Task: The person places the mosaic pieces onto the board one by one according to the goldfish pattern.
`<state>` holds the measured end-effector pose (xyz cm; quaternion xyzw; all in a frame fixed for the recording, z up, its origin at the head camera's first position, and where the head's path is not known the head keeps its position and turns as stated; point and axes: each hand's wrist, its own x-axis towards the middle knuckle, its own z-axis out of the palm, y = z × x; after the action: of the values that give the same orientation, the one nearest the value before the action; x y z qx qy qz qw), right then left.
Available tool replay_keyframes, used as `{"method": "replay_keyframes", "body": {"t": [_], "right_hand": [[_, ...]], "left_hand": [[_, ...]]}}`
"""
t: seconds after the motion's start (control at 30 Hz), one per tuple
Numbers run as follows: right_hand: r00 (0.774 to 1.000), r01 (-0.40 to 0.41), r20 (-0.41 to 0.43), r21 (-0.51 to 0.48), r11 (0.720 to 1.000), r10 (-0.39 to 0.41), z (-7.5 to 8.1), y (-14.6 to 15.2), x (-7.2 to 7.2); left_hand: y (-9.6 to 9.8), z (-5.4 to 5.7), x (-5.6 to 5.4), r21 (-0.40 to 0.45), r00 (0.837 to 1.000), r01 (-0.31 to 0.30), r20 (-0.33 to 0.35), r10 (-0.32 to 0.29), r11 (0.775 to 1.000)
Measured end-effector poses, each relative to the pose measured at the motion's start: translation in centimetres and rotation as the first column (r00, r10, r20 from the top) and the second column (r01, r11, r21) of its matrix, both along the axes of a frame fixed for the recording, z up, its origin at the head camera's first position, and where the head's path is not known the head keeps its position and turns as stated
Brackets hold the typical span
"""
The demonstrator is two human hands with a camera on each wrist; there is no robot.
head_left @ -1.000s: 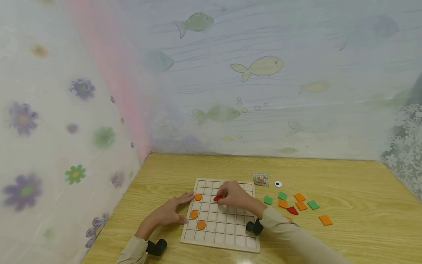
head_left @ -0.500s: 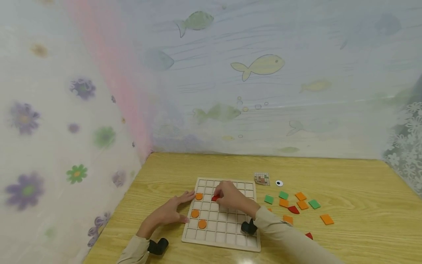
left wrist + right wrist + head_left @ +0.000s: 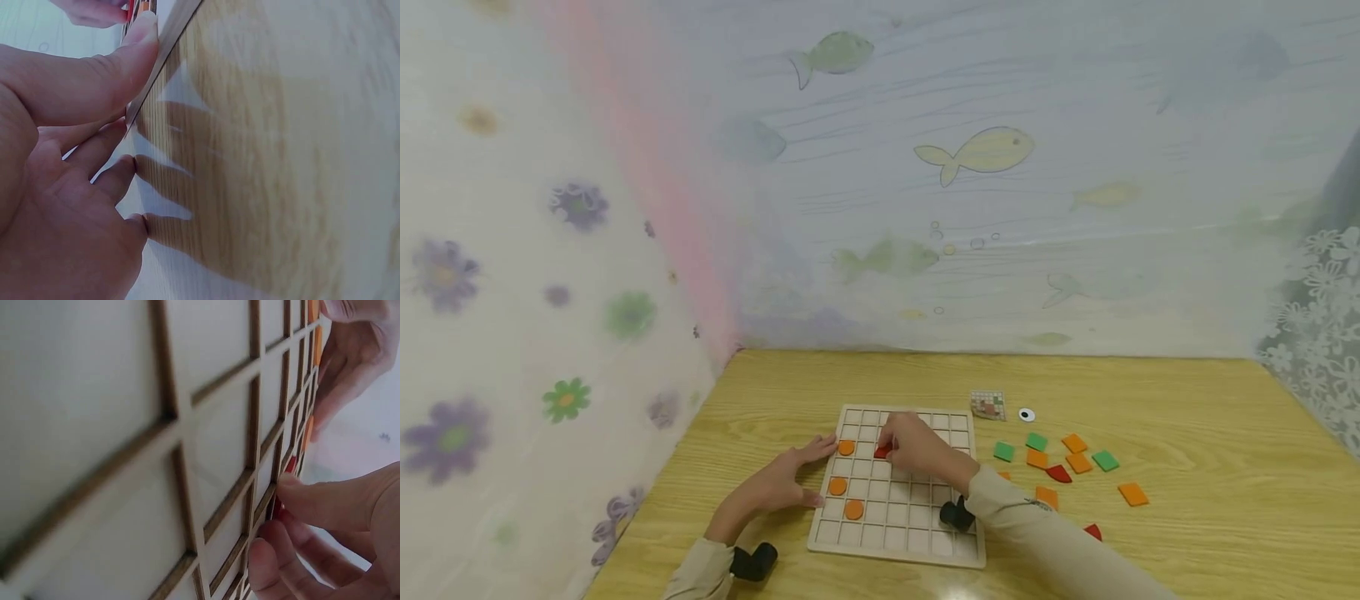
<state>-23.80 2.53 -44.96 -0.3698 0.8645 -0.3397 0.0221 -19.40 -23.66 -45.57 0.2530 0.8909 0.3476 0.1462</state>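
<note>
A pale wooden grid board lies on the table. My right hand is over its upper middle, thumb and fingers pinching a red curved-edge tile down at one of the cells. In the right wrist view, the thumb presses against the red tile, and the fingers partly hide it. My left hand rests along the board's left edge with fingers spread, the thumb near the lower side. Orange discs sit in the left part of the grid, among them one disc by the left fingertips.
Right of the board lie loose green tiles, orange tiles and red tiles. A small picture card and an eye disc are behind them. Black wrist devices are worn on both arms. A patterned wall stands behind the table.
My right hand has moved a little left across the grid with the red tile, and the tile now lies lower in a cell. The left hand stays at the board's edge.
</note>
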Motion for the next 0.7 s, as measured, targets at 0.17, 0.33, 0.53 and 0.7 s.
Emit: {"method": "replay_keyframes", "body": {"t": [0.17, 0.33, 0.53, 0.7], "right_hand": [[1.000, -0.016, -0.014, 0.003, 1.000, 0.016, 0.0, 0.3, 0.2], [0.999, -0.031, -0.029, 0.012, 0.999, 0.032, 0.4, 0.8, 0.7], [0.998, -0.025, 0.063, 0.043, 0.999, 0.023, 1.3, 2.4, 1.2], [0.994, -0.015, 0.110, 0.053, 0.998, 0.009, 1.6, 4.4, 1.7]], "left_hand": [[0.1, 0.0, -0.1, 0.007, 1.000, -0.003, 0.016, 0.003, 1.000], [0.0, 0.0, -0.1, 0.022, 1.000, 0.001, 0.025, -0.002, 1.000], [0.0, 0.3, 0.1, 0.004, 1.000, 0.006, 0.004, -0.006, 1.000], [0.1, 0.4, 0.2, 0.001, 1.000, 0.002, 0.009, -0.002, 1.000]]}}
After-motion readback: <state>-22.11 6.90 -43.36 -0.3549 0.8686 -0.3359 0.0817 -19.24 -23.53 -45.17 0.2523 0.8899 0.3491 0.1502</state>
